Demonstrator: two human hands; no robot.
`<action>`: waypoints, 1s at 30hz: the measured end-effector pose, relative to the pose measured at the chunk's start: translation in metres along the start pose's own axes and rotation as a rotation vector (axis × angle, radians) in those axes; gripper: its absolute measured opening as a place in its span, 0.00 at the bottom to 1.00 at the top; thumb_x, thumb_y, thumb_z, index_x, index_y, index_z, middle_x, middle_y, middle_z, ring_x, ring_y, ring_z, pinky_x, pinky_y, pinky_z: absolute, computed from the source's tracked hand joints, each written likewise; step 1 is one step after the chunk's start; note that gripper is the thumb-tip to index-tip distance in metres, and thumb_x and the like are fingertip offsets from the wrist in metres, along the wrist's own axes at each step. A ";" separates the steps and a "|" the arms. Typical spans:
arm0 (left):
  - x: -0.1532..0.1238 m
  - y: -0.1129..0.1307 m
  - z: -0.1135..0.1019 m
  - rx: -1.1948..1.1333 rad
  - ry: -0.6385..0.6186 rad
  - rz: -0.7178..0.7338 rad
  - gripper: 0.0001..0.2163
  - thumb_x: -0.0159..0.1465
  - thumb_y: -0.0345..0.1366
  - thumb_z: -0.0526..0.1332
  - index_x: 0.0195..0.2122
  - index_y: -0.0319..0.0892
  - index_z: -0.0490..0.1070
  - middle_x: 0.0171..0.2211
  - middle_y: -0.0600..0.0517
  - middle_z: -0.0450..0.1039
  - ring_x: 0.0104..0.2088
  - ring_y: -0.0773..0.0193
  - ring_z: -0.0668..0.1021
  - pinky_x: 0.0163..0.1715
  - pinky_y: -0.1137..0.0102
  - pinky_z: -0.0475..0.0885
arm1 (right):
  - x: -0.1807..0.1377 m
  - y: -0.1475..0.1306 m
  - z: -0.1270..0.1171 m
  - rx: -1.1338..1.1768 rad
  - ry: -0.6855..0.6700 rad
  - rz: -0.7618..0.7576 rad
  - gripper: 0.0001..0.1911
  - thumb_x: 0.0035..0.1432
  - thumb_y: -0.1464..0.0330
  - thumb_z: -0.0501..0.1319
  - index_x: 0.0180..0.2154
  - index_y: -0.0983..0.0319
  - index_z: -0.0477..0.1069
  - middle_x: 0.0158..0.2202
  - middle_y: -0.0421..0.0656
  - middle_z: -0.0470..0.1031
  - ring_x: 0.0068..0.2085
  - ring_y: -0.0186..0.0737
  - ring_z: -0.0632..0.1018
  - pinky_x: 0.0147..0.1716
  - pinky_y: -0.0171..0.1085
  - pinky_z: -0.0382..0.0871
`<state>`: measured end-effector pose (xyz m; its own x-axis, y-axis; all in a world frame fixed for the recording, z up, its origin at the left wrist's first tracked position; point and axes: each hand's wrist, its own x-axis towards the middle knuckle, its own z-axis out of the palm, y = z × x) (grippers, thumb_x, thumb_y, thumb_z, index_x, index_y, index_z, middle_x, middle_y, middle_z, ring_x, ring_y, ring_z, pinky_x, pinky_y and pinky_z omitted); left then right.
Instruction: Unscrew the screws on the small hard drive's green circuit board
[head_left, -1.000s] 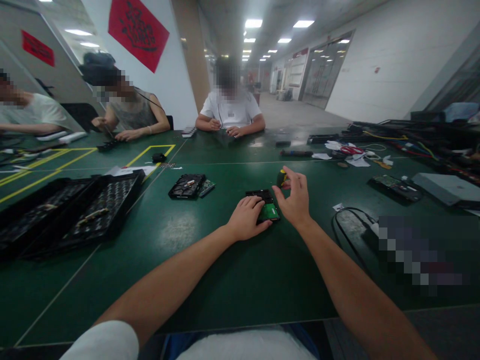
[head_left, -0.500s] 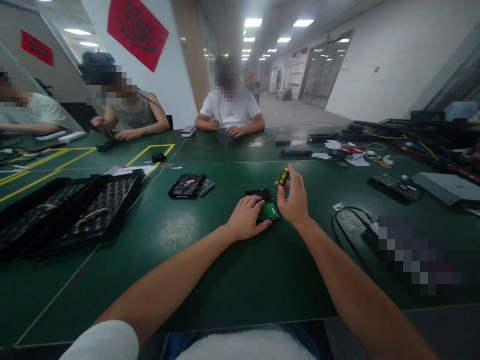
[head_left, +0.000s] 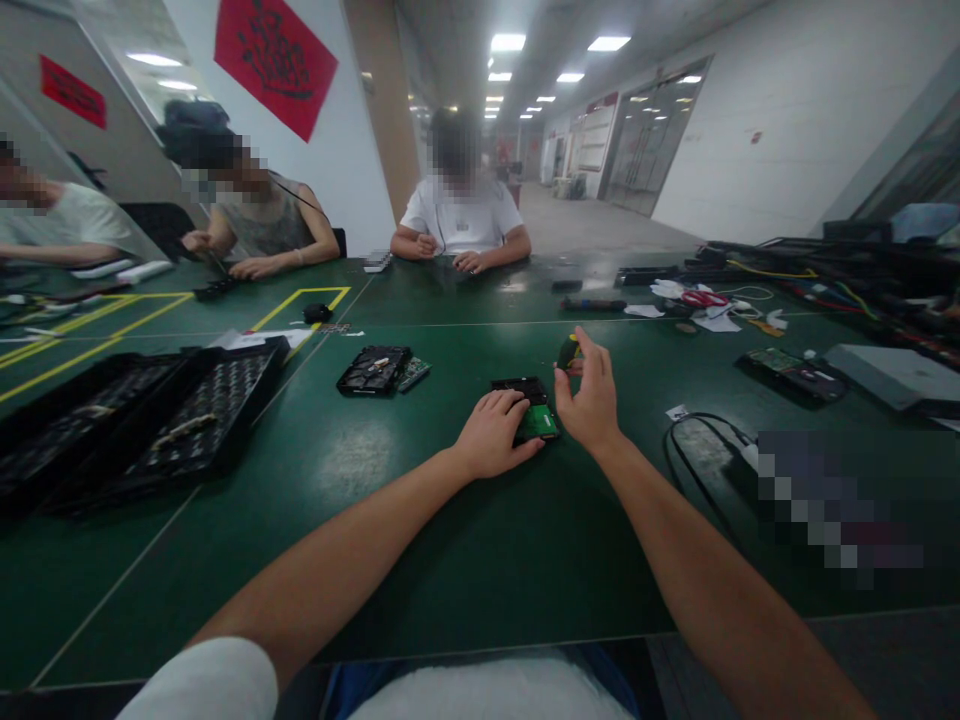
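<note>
My left hand [head_left: 491,437] lies over a black hard drive [head_left: 538,424] on the green table, fingers across its left side and thumb along the near edge, keeping hold of it. The drive's green circuit board shows to the right of my fingers; its left part is hidden. In my right hand [head_left: 591,395] is a screwdriver with a black-and-yellow handle [head_left: 569,351], pinched between thumb and fingers just right of the drive. Its tip cannot be made out.
Left of my hands lie a black drive case [head_left: 374,370] and a loose circuit board [head_left: 414,374]. Large black trays [head_left: 217,430] stand further left. On the right are another drive [head_left: 792,376], a grey box [head_left: 896,375] and a black cable [head_left: 667,455]. Several people sit opposite.
The screwdriver handle has turned in my right fingers, now showing more of its dark side and less yellow. My left hand and the hard drive stay where they were.
</note>
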<state>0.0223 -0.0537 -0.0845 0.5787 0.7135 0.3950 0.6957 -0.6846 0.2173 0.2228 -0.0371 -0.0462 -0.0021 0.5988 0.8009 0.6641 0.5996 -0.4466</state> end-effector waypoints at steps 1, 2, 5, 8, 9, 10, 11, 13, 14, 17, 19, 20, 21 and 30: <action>0.000 0.000 0.000 0.000 -0.001 0.000 0.33 0.66 0.56 0.61 0.65 0.39 0.66 0.63 0.39 0.67 0.65 0.43 0.68 0.67 0.48 0.62 | 0.000 0.000 0.000 0.006 0.001 0.001 0.35 0.66 0.68 0.57 0.71 0.55 0.51 0.60 0.54 0.64 0.50 0.50 0.76 0.48 0.53 0.80; 0.000 0.000 0.000 -0.001 0.000 -0.002 0.33 0.66 0.56 0.61 0.65 0.39 0.66 0.63 0.39 0.67 0.65 0.43 0.68 0.67 0.48 0.62 | 0.000 0.000 0.001 0.011 0.001 0.001 0.35 0.66 0.68 0.57 0.71 0.56 0.51 0.60 0.54 0.64 0.50 0.50 0.77 0.48 0.53 0.80; 0.000 0.000 0.001 -0.009 0.003 -0.003 0.33 0.65 0.56 0.61 0.65 0.39 0.66 0.63 0.39 0.67 0.65 0.43 0.68 0.67 0.48 0.62 | 0.000 -0.002 -0.001 0.013 0.002 0.006 0.33 0.66 0.68 0.58 0.70 0.56 0.54 0.59 0.54 0.64 0.47 0.48 0.77 0.46 0.52 0.81; 0.000 0.000 0.000 -0.014 0.007 0.002 0.32 0.65 0.55 0.62 0.64 0.40 0.67 0.63 0.39 0.67 0.65 0.43 0.68 0.66 0.48 0.62 | 0.002 -0.004 -0.003 0.002 0.001 0.018 0.32 0.64 0.67 0.60 0.67 0.55 0.57 0.57 0.52 0.65 0.43 0.46 0.77 0.43 0.52 0.81; 0.000 0.000 0.000 -0.014 0.008 0.001 0.32 0.65 0.55 0.62 0.64 0.40 0.67 0.63 0.39 0.67 0.65 0.43 0.68 0.66 0.48 0.62 | 0.002 -0.004 -0.003 -0.005 0.003 0.019 0.31 0.64 0.66 0.61 0.67 0.54 0.58 0.56 0.51 0.65 0.42 0.45 0.77 0.43 0.52 0.81; 0.000 0.000 0.000 -0.012 0.010 0.001 0.32 0.65 0.55 0.62 0.64 0.40 0.67 0.63 0.39 0.67 0.65 0.43 0.68 0.66 0.48 0.62 | 0.002 -0.004 -0.004 -0.013 0.006 0.018 0.31 0.64 0.66 0.61 0.66 0.54 0.59 0.56 0.51 0.66 0.41 0.45 0.77 0.43 0.52 0.81; 0.000 0.000 0.000 -0.010 0.011 0.003 0.32 0.65 0.55 0.62 0.64 0.40 0.67 0.63 0.39 0.67 0.65 0.43 0.68 0.66 0.48 0.62 | 0.003 -0.004 -0.004 -0.020 0.008 0.013 0.30 0.64 0.66 0.61 0.66 0.55 0.60 0.55 0.51 0.66 0.41 0.45 0.77 0.44 0.52 0.81; 0.000 0.000 0.000 -0.005 0.014 0.006 0.32 0.65 0.55 0.62 0.64 0.39 0.67 0.63 0.39 0.67 0.65 0.43 0.68 0.66 0.49 0.62 | 0.003 -0.004 -0.004 -0.025 0.013 -0.005 0.30 0.64 0.68 0.61 0.66 0.56 0.59 0.56 0.51 0.66 0.45 0.47 0.76 0.46 0.53 0.80; 0.000 0.000 0.000 -0.005 0.014 0.007 0.32 0.65 0.55 0.61 0.64 0.39 0.67 0.63 0.39 0.67 0.65 0.43 0.68 0.66 0.49 0.62 | 0.003 -0.004 -0.003 -0.022 0.016 -0.015 0.30 0.64 0.68 0.60 0.66 0.56 0.59 0.56 0.52 0.66 0.47 0.48 0.76 0.47 0.53 0.80; 0.000 0.000 0.000 -0.009 0.008 0.001 0.33 0.65 0.56 0.62 0.64 0.38 0.67 0.63 0.38 0.67 0.65 0.43 0.68 0.66 0.48 0.62 | 0.003 -0.004 -0.002 -0.008 0.019 -0.024 0.31 0.64 0.70 0.58 0.67 0.58 0.57 0.58 0.54 0.66 0.49 0.50 0.76 0.46 0.53 0.80; 0.000 0.000 0.001 -0.011 0.006 -0.002 0.33 0.65 0.56 0.62 0.64 0.39 0.67 0.63 0.38 0.67 0.65 0.43 0.68 0.67 0.47 0.62 | 0.003 -0.005 -0.002 -0.012 0.021 -0.011 0.30 0.64 0.69 0.59 0.66 0.57 0.58 0.57 0.53 0.66 0.46 0.48 0.76 0.44 0.51 0.80; 0.000 0.000 0.001 -0.011 0.006 -0.002 0.33 0.65 0.56 0.62 0.64 0.39 0.67 0.63 0.38 0.67 0.65 0.43 0.68 0.67 0.47 0.62 | 0.004 -0.005 -0.002 -0.017 0.024 -0.005 0.29 0.64 0.68 0.60 0.65 0.57 0.59 0.56 0.52 0.66 0.45 0.48 0.76 0.42 0.51 0.80; 0.000 -0.001 0.001 -0.010 0.007 -0.001 0.32 0.65 0.55 0.62 0.64 0.39 0.67 0.63 0.38 0.67 0.65 0.43 0.68 0.67 0.47 0.61 | 0.004 -0.005 -0.003 -0.022 0.029 0.000 0.28 0.63 0.67 0.61 0.64 0.57 0.60 0.55 0.52 0.66 0.44 0.47 0.76 0.41 0.50 0.80; -0.001 -0.001 0.000 0.002 0.007 0.001 0.33 0.65 0.55 0.62 0.64 0.39 0.67 0.63 0.39 0.67 0.65 0.43 0.68 0.67 0.49 0.62 | 0.003 -0.004 -0.003 -0.021 0.049 -0.002 0.27 0.63 0.65 0.64 0.61 0.56 0.61 0.53 0.50 0.66 0.46 0.48 0.76 0.42 0.50 0.81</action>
<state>0.0216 -0.0534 -0.0853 0.5762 0.7117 0.4018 0.6960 -0.6850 0.2152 0.2228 -0.0396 -0.0409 0.0330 0.5704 0.8207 0.6800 0.5890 -0.4368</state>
